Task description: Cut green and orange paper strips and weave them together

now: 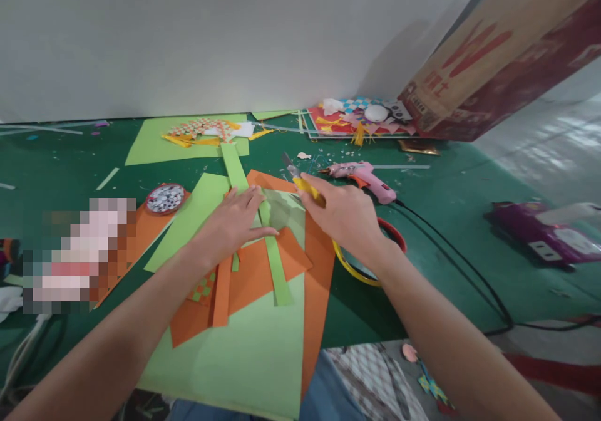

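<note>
My left hand lies flat with fingers spread, pressing on a light green paper strip and the papers under it. My right hand is closed around a yellow utility knife, its blade out and pointing to the upper left, beside the strips. An orange paper strip and a small green-and-orange woven piece show below my left wrist, partly hidden by it. Underneath are an orange sheet, a large light green sheet and another orange sheet.
A pink glue gun with a black cord lies to the right, near a ring with yellow and red edges. Behind are woven paper crafts and a paper bag. A round dish of small pieces stands left; a purple packet lies right.
</note>
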A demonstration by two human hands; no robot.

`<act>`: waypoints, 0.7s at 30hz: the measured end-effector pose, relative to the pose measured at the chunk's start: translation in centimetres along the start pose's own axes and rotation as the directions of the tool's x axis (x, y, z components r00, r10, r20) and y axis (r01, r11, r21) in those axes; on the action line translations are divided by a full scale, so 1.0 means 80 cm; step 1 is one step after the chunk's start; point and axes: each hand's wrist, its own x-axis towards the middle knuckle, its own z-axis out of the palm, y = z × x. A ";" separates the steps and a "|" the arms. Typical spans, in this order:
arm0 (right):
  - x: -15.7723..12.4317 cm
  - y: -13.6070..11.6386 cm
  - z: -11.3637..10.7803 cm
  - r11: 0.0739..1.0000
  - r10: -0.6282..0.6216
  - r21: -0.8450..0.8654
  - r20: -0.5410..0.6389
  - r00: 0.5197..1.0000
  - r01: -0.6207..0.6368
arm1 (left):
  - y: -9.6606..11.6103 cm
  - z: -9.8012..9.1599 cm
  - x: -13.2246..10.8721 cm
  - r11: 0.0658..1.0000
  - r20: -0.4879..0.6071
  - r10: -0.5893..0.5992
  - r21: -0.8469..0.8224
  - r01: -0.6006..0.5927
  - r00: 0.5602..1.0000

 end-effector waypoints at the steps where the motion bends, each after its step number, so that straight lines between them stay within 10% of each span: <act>1: 0.000 0.003 -0.001 1.000 0.018 0.018 -0.015 1.000 -0.018 | 0.000 -0.001 -0.001 1.000 -0.010 0.012 0.010 -0.012 1.000; 9: -0.004 -0.001 -0.003 1.000 -0.013 0.028 -0.012 1.000 0.013 | -0.020 -0.032 -0.009 0.994 -0.175 -0.096 0.031 0.103 0.980; 21: -0.008 -0.011 -0.002 0.997 -0.073 0.036 0.056 0.996 0.071 | -0.025 -0.038 -0.017 0.998 -0.083 -0.058 0.016 0.059 0.995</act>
